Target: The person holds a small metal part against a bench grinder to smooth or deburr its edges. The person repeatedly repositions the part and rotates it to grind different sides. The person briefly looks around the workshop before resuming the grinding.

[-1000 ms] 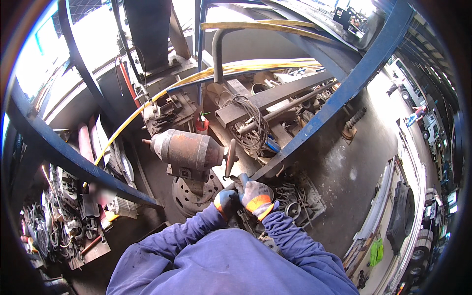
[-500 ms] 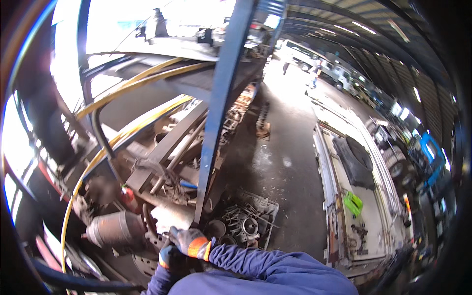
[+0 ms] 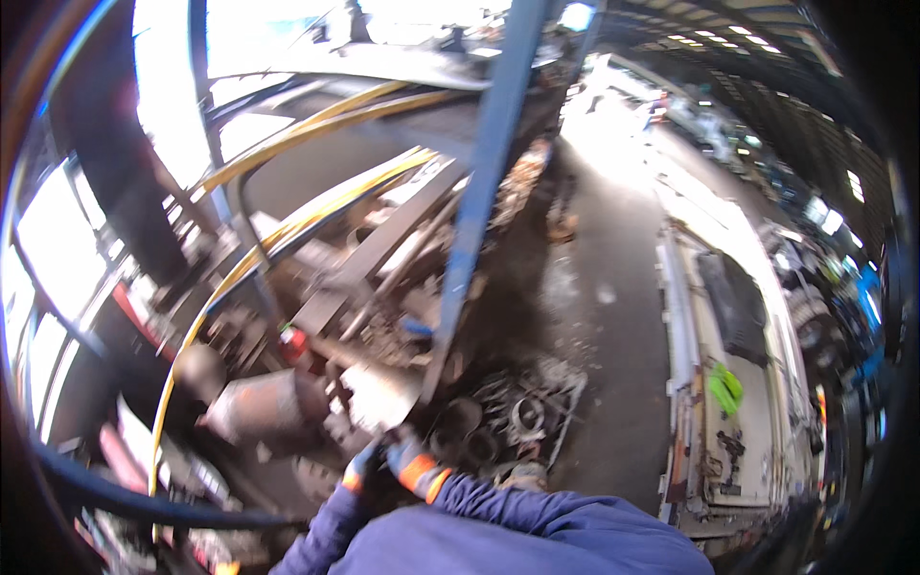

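Note:
My right hand, in a grey work glove with an orange cuff, is close against my left hand at the bottom middle. The left glove is dark with a bluish and orange edge. Motion smears the fingers of both, and whatever may be between them cannot be made out. A rusty metal cylinder lies to the left of the hands. Just beyond them is a bright, pale surface. A crate of metal parts, with a ring-shaped part in it, stands to their right.
A blue steel post rises beside a rack with metal beams. A yellow hose loops down at left. On the right, a long pale panel carries a black item and a bright green cloth.
The view has swung, so the rack, crate and panel now sit further right in the picture. My hands stay close together, with more blur over them.

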The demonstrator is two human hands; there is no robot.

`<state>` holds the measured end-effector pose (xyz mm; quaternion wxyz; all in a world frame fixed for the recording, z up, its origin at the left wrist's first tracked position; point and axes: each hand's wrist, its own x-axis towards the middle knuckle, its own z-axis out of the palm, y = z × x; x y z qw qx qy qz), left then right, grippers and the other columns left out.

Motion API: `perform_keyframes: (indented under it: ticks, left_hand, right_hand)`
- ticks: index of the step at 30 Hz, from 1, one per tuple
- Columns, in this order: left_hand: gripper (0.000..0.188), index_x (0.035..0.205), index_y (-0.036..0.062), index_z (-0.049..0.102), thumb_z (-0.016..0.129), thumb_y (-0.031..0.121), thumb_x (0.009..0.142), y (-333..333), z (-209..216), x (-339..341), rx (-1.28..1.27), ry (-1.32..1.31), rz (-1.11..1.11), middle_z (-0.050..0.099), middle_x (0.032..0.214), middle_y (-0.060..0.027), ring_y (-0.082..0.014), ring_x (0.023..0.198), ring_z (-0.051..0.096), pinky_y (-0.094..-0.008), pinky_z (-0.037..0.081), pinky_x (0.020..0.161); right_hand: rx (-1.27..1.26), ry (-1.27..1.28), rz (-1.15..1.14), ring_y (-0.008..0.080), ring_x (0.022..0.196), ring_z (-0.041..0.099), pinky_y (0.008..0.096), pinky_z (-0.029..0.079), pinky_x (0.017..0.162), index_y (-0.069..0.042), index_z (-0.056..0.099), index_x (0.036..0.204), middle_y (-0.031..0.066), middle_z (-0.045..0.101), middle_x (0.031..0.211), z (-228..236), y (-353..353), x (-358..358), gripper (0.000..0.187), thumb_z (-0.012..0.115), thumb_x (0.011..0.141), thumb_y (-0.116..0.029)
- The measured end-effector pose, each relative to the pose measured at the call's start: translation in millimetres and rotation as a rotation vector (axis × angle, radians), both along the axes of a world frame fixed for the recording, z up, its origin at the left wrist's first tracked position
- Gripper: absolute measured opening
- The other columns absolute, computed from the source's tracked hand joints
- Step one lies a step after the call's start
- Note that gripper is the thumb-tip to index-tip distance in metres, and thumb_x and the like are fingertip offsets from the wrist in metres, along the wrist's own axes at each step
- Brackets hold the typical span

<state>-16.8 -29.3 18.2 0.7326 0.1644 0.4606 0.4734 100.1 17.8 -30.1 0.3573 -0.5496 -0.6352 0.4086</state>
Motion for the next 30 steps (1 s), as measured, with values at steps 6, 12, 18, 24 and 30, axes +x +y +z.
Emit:
perform_keyframes:
  ticks: [6, 12, 18, 24, 30]
  left_hand:
    - [0.037, 0.11, 0.0101, 0.065, 0.061, 0.042, 0.093, 11.1, 28.1, 4.7, -0.252, -0.273, -0.126, 0.069, 0.104, -0.0074, -0.0226, 0.092, 0.066, -0.0381, 0.054, 0.087]
    - [0.023, 0.104, 0.0071, 0.066, 0.062, 0.026, 0.091, 4.6, 11.5, -7.4, 0.07, 0.129, -0.053, 0.068, 0.092, -0.0072, -0.0191, 0.084, 0.065, -0.0321, 0.054, 0.079]
    - [0.016, 0.101, 0.0095, 0.063, 0.064, 0.018, 0.088, 7.5, 16.3, -9.8, -0.113, 0.026, -0.024, 0.064, 0.087, -0.0046, -0.0161, 0.077, 0.063, -0.0321, 0.054, 0.07]
    - [0.038, 0.115, 0.0061, 0.058, 0.067, 0.004, 0.079, 4.2, -49.0, -35.1, 0.603, 0.511, -0.284, 0.061, 0.103, -0.0103, -0.0202, 0.092, 0.064, -0.0336, 0.056, 0.074]
    - [0.023, 0.109, 0.0061, 0.065, 0.061, 0.02, 0.091, -6.6, -5.5, -31.8, 0.438, 0.455, -0.236, 0.065, 0.095, -0.0032, -0.0128, 0.086, 0.064, -0.0328, 0.056, 0.073]
  right_hand:
    - [-0.192, 0.401, -0.088, 0.0235, 0.095, 0.061, 0.0352, 0.049, 0.09, 0.001, 0.056, 0.117, 0.015, 0.064, 0.106, -46.3, -6.5, -9.7, 0.03, 0.047, 0.088, 0.0]
    - [-0.092, 0.378, -0.085, 0.0252, 0.102, 0.064, 0.0334, 0.049, 0.09, 0.0, 0.057, 0.119, 0.0189, 0.068, 0.108, -30.1, -13.7, -29.2, 0.031, 0.05, 0.088, -0.002]
    - [-0.031, 0.262, -0.088, 0.0267, 0.1, 0.066, 0.0342, 0.051, 0.087, -0.002, 0.057, 0.119, 0.0206, 0.068, 0.105, 13.9, -23.5, -28.7, 0.031, 0.052, 0.088, -0.004]
    - [-0.126, 0.403, -0.141, 0.0267, 0.098, 0.067, 0.0354, 0.052, 0.085, -0.003, 0.058, 0.116, 0.0204, 0.069, 0.102, -8.4, -24.6, -36.8, 0.031, 0.051, 0.086, -0.001]
    - [-0.111, 0.466, -0.108, 0.0125, 0.09, 0.056, 0.0282, 0.05, 0.081, -0.002, 0.059, 0.118, 0.0051, 0.063, 0.098, 1.4, -34.4, -40.1, 0.033, 0.048, 0.087, 0.003]
